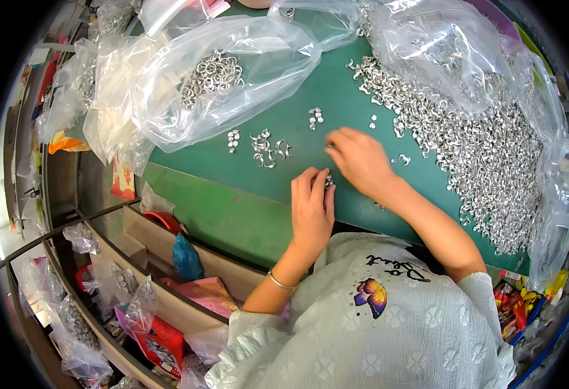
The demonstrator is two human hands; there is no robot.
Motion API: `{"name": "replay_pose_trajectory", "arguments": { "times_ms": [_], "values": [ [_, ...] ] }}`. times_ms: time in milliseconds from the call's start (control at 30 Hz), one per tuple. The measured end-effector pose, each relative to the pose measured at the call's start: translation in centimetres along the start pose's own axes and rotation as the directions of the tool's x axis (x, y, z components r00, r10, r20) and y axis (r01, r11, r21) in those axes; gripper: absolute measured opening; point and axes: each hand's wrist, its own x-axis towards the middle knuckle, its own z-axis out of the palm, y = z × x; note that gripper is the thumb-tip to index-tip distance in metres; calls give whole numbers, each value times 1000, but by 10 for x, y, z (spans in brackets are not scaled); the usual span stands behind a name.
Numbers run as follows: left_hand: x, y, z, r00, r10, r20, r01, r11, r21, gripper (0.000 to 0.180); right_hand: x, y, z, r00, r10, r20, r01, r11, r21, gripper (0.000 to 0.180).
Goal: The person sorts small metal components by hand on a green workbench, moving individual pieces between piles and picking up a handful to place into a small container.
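My left hand point(312, 206) is closed near the front edge of the green work surface point(271, 207), with a small silver metal piece point(328, 181) showing between thumb and fingers. Just beyond it and to the right, my right hand point(361, 159) hovers with its fingers curled together; the fingertips are slightly blurred, and anything they hold is hidden. Left of the hands lies a loose group of curved silver pieces point(268, 149). Two little clusters of tiny silver parts sit close by, one left of that group point(233, 141) and one ahead of my right fingertips point(315, 118).
A large heap of silver metal pieces point(485, 155) spreads across the right side under clear plastic point(440, 52). At the back left, an open clear bag point(265, 48) holds silver rings point(212, 74). Open drawers point(135, 259) with bagged parts lie at lower left.
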Motion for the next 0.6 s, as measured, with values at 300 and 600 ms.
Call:
{"name": "replay_pose_trajectory", "arguments": {
  "times_ms": [300,600],
  "values": [
    [-7,10,3,1000,12,15,-11,997,-78,36,0,17,-36,999,35,29,-43,947,317,21],
    [0,35,28,974,95,208,-46,972,-232,34,-66,46,-99,991,70,118,-82,991,107,18]
  ]
}}
